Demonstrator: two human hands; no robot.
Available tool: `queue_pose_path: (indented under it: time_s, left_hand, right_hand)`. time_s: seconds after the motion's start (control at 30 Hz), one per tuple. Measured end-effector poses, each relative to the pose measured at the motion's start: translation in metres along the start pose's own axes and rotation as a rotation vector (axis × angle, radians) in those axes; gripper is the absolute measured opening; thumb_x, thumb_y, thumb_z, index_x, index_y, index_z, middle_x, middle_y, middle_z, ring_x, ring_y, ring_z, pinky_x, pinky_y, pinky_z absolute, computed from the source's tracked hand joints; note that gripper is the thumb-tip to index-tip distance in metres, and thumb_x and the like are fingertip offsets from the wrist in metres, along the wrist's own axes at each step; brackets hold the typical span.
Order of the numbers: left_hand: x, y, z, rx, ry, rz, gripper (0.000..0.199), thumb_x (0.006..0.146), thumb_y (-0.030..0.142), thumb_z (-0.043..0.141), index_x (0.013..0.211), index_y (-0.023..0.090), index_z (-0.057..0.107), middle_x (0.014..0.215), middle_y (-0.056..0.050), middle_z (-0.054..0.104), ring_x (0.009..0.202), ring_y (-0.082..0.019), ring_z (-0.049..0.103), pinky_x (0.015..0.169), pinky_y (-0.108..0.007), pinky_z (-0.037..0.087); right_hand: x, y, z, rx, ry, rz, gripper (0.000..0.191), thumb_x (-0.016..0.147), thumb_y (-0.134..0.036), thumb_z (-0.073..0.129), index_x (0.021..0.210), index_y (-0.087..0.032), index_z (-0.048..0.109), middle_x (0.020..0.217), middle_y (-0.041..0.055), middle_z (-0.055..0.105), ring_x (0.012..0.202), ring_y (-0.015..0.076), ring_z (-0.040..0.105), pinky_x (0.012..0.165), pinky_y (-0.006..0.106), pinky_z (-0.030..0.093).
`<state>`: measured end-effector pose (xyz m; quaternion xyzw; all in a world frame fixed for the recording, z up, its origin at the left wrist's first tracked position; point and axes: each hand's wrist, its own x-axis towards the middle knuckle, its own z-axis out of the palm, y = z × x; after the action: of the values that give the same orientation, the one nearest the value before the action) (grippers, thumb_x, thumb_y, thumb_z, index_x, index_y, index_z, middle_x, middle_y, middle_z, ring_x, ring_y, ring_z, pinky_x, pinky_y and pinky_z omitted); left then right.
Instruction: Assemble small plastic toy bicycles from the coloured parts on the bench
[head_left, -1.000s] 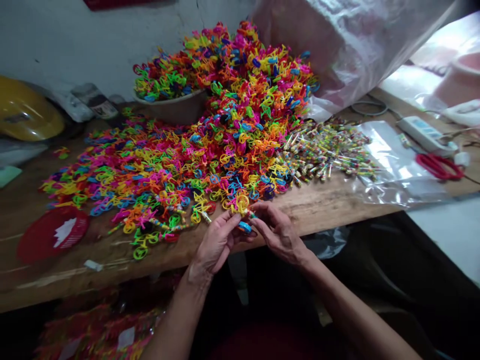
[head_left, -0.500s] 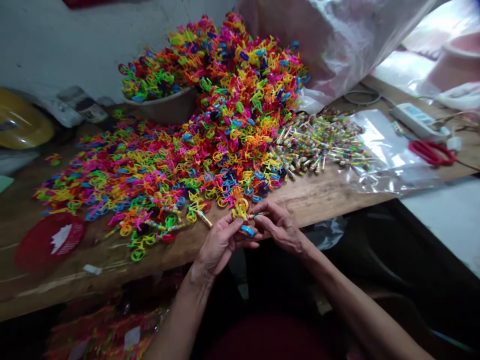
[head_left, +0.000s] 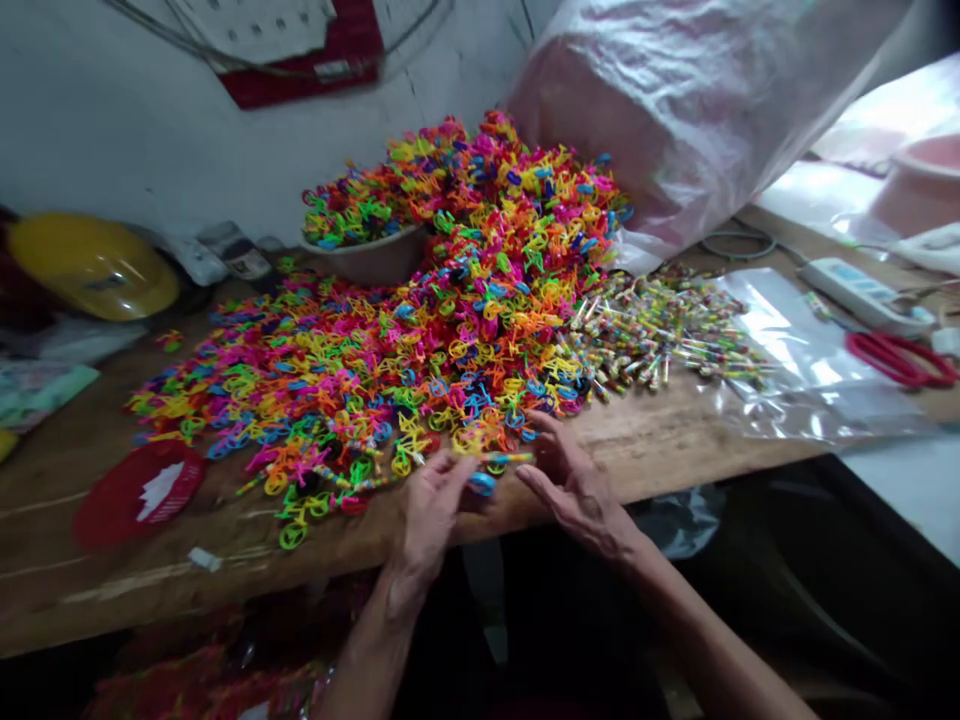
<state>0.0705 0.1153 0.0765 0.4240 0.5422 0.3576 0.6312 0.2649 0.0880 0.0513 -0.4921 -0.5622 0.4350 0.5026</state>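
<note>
Left hand pinching a yellow toy bicycle with a blue piece at the near table edge, right hand fingers loosely spread beside a striped stick, contact unclear through blur, colourful bicycle heap just behind.

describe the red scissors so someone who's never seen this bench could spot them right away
Start at the long wooden table and follow its edge to the far right, past the clear plastic sheet. The red scissors lie flat there, just in front of the white power strip. Their red loop handles are the only red thing on that end, well apart from the heap of colourful plastic pieces.
</note>
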Motion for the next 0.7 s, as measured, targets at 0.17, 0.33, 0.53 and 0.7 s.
queue_pose_path:
  time_s: [0.17, 0.33, 0.53, 0.7]
  left_hand:
    - [0.018, 0.019, -0.088, 1.011, 0.759, 0.412, 0.052, 0.073, 0.042, 0.060, 0.115, 0.012, 0.054, 0.117, -0.018, 0.053, 0.106, -0.033, 0.052, 0.087, -0.044, 0.045]
    - [0.046, 0.033, -0.064, 1.366, 0.671, 0.758, 0.049, 0.084, 0.028, 0.049, 0.130, 0.014, 0.045, 0.142, -0.015, 0.027, 0.125, -0.033, 0.033, 0.102, -0.045, 0.033]
    - [0.106, 0.020, -0.026, 1.517, 0.319, 0.856, 0.033, 0.084, 0.016, 0.039, 0.108, 0.016, 0.062, 0.128, -0.010, 0.047, 0.104, -0.029, 0.046, 0.085, -0.040, 0.043]
    - [0.114, 0.030, -0.039, 1.272, 0.342, 0.836, 0.021, 0.086, 0.026, 0.041, 0.090, 0.015, 0.059, 0.095, -0.011, 0.058, 0.092, -0.026, 0.051, 0.083, -0.036, 0.041]
  right_hand:
    - [0.000, 0.031, -0.014, -0.180, 0.263, 0.056, 0.028, 0.089, -0.036, 0.049, 0.105, -0.016, 0.059, 0.075, 0.0037, 0.057, 0.067, 0.0167, 0.053, 0.062, 0.027, 0.042]
    - [-0.004, 0.040, -0.013, -0.226, 0.299, 0.041, 0.025, 0.088, -0.034, 0.049, 0.095, -0.016, 0.064, 0.082, 0.0054, 0.061, 0.072, 0.0179, 0.056, 0.066, 0.028, 0.044]
    - [0.007, 0.031, -0.045, -0.469, 0.398, -0.078, 0.024, 0.091, -0.029, 0.043, 0.098, -0.016, 0.061, 0.085, 0.0066, 0.060, 0.074, 0.0182, 0.056, 0.068, 0.029, 0.044]
    - [0.036, 0.037, -0.080, -0.948, 0.492, -0.102, 0.021, 0.089, -0.024, 0.041, 0.097, -0.015, 0.059, 0.094, 0.0091, 0.056, 0.086, 0.0206, 0.052, 0.075, 0.030, 0.040]
